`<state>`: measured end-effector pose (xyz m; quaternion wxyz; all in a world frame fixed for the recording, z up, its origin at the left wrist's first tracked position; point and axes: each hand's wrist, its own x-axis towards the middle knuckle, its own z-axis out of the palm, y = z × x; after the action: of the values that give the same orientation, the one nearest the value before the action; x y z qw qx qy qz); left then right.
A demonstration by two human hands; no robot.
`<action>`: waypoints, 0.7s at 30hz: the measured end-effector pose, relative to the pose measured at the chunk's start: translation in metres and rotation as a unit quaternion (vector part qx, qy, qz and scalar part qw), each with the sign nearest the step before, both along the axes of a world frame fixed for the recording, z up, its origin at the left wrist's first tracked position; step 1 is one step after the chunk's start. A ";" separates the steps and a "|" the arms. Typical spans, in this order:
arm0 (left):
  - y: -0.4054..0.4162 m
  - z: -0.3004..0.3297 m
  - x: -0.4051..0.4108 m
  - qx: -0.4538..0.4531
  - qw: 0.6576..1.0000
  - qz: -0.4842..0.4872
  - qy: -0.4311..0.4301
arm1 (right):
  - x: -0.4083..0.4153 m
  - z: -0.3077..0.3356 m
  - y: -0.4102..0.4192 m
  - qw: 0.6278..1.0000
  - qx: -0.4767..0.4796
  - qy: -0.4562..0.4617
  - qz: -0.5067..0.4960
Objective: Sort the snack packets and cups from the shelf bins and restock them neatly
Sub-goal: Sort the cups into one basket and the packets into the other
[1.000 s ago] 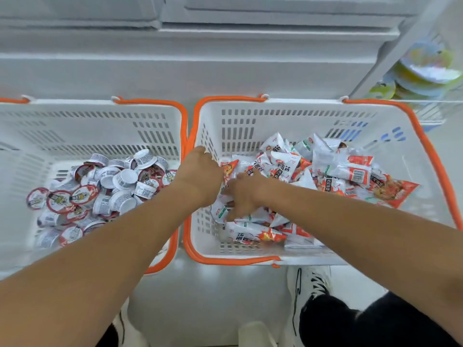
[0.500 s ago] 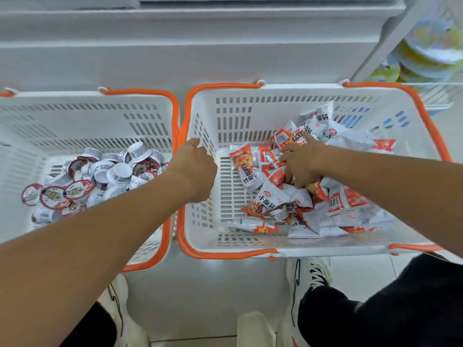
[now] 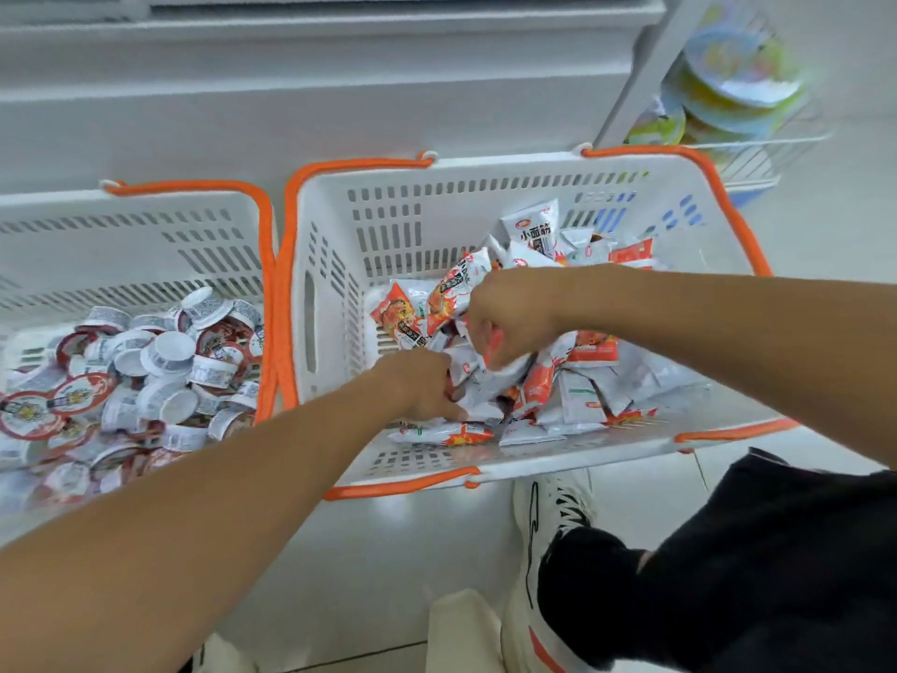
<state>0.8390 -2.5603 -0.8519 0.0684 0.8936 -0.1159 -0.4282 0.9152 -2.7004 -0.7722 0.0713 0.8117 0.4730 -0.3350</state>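
Packets [image 3: 558, 381]: loose heap, right basket [image 3: 330, 264], toward its near-right side. Light, soft, slick foil; prob. slip if pinched flat, so best taken by sealed edges.
Cups [image 3: 165, 354]: left basket [image 3: 145, 235], untouched.
R hand [image 3: 509, 315]: fingers curled round packets.
L hand [image 3: 420, 386]: fingers buried in the heap, curled on packets.
Vs. 0.5 s ago: L hand off the basket rim, now in the heap.

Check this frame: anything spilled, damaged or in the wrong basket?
Nothing stands out. Cups fill the left basket, packets the right basket, both in loose heaps; no strays visible outside either basket.
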 end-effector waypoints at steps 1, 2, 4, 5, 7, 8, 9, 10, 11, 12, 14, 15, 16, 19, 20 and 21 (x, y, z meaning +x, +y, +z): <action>0.001 -0.006 -0.007 0.016 1.000 -0.008 0.006 | -0.017 -0.011 0.009 1.000 -0.015 -0.002 0.027; 0.003 -0.011 -0.011 0.039 0.999 -0.024 -0.009 | -0.033 -0.023 0.018 0.997 -0.049 0.008 0.052; 0.009 -0.009 -0.010 0.084 0.992 -0.048 -0.086 | -0.057 -0.041 0.026 0.985 -0.152 0.044 0.069; 0.013 -0.006 -0.006 0.110 0.985 -0.054 -0.118 | -0.061 -0.050 0.023 0.976 -0.203 0.046 0.069; 0.024 0.001 0.000 0.154 0.979 -0.040 -0.129 | -0.053 -0.054 0.012 0.960 -0.273 -0.002 0.059; 0.030 0.002 0.003 0.151 0.980 -0.017 -0.127 | -0.041 -0.053 0.004 0.956 -0.291 -0.023 0.040; 0.033 0.005 0.007 0.128 0.984 0.007 -0.126 | -0.027 -0.053 -0.004 0.956 -0.294 -0.020 0.014; 0.032 0.006 0.010 0.085 0.988 0.019 -0.128 | -0.014 -0.052 -0.010 0.958 -0.287 0.001 -0.013; 0.028 0.006 0.012 0.015 0.991 0.020 -0.131 | -0.003 -0.052 -0.014 0.960 -0.280 0.014 -0.029; 0.021 0.005 0.012 -0.072 0.989 0.013 -0.131 | 0.006 -0.054 -0.017 0.963 -0.267 0.020 -0.040; 0.001 0.000 0.003 -0.197 0.973 -0.064 -0.097 | 0.013 -0.058 -0.019 0.968 -0.241 0.034 -0.057; -0.008 -0.006 -0.004 -0.185 0.971 -0.133 -0.070 | 0.011 -0.060 -0.020 0.969 -0.234 0.039 -0.062; -0.014 -0.014 -0.011 -0.136 0.970 -0.193 -0.049 | 0.008 -0.062 -0.019 0.969 -0.234 0.044 -0.070; -0.012 -0.026 -0.020 0.050 0.972 -0.223 -0.058 | -0.003 -0.069 -0.016 0.965 -0.244 0.035 -0.094; -0.006 -0.024 -0.017 0.090 0.968 -0.222 -0.073 | -0.002 -0.074 -0.016 0.965 -0.240 0.019 -0.100; 0.001 -0.023 -0.012 0.119 0.966 -0.219 -0.074 | 0.000 -0.077 -0.017 0.966 -0.229 0.014 -0.124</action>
<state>0.8274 -2.5592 -0.8745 -0.1429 0.8775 -0.2615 -0.3757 0.9151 -2.7178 -0.8495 0.2065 0.8211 0.2808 -0.4520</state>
